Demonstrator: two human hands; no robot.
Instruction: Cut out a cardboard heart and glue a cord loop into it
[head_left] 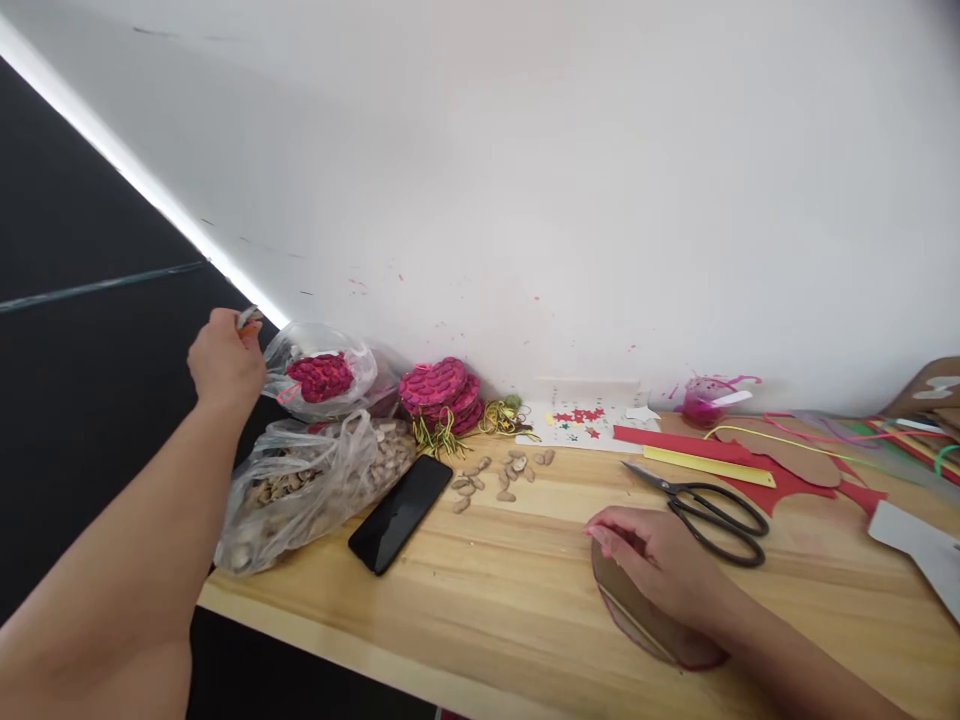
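My left hand (229, 355) is raised at the bag's upper left. Its fingers are closed around a small greyish-white thing (248, 317), too small to name. Just right of it, a clear plastic bag (356, 365) holds a magenta piece covered in overlapping shells (321, 378). Below stands another clear bag (300, 490) full of pale brown shells. My right hand (660, 560) hovers over or rests on a brown cardboard piece (637, 615) with a purple-red rim; its fingertips are pinched together, and what they hold, if anything, is hidden.
Loose shells (506, 475) lie mid-table beside a black phone (401, 513). Stacked magenta pieces (441, 393) stand near the wall. Black-handled scissors (720, 515), a yellow strip (709, 466), red paper (802, 500), star cutouts (579, 416) and a cup of magenta paint (705, 400) are at right.
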